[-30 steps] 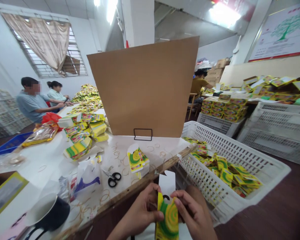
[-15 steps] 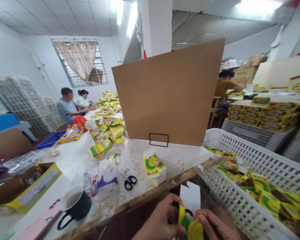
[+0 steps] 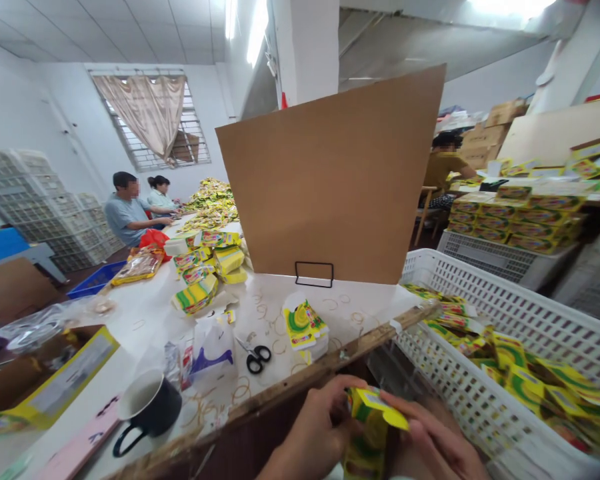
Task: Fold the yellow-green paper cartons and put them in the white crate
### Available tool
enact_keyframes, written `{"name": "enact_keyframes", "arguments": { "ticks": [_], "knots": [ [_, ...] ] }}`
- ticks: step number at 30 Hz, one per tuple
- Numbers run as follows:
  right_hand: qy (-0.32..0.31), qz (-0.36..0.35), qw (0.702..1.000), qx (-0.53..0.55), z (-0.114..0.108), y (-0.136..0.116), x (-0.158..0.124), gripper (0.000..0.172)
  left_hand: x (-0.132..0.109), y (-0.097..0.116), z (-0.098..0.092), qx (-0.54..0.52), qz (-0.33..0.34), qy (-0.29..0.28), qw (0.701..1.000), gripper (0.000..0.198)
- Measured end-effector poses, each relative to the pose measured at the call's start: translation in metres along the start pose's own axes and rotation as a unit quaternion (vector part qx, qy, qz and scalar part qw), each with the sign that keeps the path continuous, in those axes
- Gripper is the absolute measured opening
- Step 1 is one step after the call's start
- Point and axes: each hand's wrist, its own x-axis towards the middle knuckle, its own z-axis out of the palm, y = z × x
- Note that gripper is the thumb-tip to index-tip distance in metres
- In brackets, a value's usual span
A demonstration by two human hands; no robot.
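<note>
A small yellow and green printed carton [image 3: 367, 440] is held between both hands below the table edge. My left hand [image 3: 320, 423] grips its left side, fingers curled over the upper corner. My right hand [image 3: 433, 433] is closed on its right side near a yellow flap; part of the carton is hidden by the fingers and blurred. Beyond the hands, a stack of flat yellow-green cartons [image 3: 305, 327] lies on the white table [image 3: 265, 300]. To the right stands a white plastic basket [image 3: 525, 287] holding many yellow cartons [image 3: 525, 383].
Black-handled scissors [image 3: 258, 359], a dark mug [image 3: 153, 407], a tissue pack [image 3: 213, 353] and rubber bands lie on the table. A brown cardboard panel [image 3: 330, 180] stands at its back. Bundled cartons [image 3: 200, 293] sit left of it. People sit further off, left and right.
The carton's white upper panel, upright before, is now folded out of sight, and a yellow top with a flap shows. My right hand has shifted slightly up. The view has moved a little.
</note>
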Motion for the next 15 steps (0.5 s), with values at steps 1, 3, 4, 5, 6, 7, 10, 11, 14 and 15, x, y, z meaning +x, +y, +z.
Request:
{"name": "enact_keyframes", "arguments": {
  "ticks": [1,3,4,5,6,7,10,11,14,15],
  "knots": [
    [-0.006,0.030,1.000,0.007,0.004,-0.003,0.000,0.034,-0.001,0.001,0.001,0.019,0.000,0.005,1.000,0.048],
    [0.023,0.083,0.996,0.030,0.014,-0.008,-0.001,0.041,-0.002,0.003,0.002,0.039,-0.005,-0.002,0.999,0.050],
    [0.025,0.110,0.992,0.048,0.018,-0.010,-0.002,0.042,-0.002,0.003,0.002,0.045,-0.007,-0.013,0.999,0.051],
    [0.020,0.130,0.989,0.063,0.022,-0.011,-0.002,0.041,-0.002,0.003,0.002,0.051,-0.007,-0.025,0.998,0.053],
    [0.011,0.143,0.987,0.072,0.024,-0.011,-0.002,0.040,-0.002,0.002,0.002,0.056,-0.004,-0.035,0.998,0.054],
    [0.006,0.148,0.986,0.072,0.026,-0.012,-0.002,0.040,-0.002,0.001,0.001,0.059,-0.001,-0.041,0.997,0.054],
    [0.017,0.148,0.988,0.035,0.029,-0.011,-0.002,0.039,-0.002,0.000,0.002,0.064,0.003,-0.040,0.997,0.052],
    [0.026,0.150,0.988,0.019,0.030,-0.011,-0.002,0.038,-0.002,0.000,0.003,0.065,0.001,-0.038,0.997,0.052],
    [0.059,0.159,0.985,-0.024,0.033,-0.009,-0.002,0.038,-0.002,0.001,0.006,0.072,-0.009,-0.036,0.997,0.053],
    [0.066,0.159,0.985,-0.033,0.034,-0.009,-0.002,0.039,-0.001,0.001,0.007,0.071,-0.012,-0.034,0.997,0.052]
  ]
}}
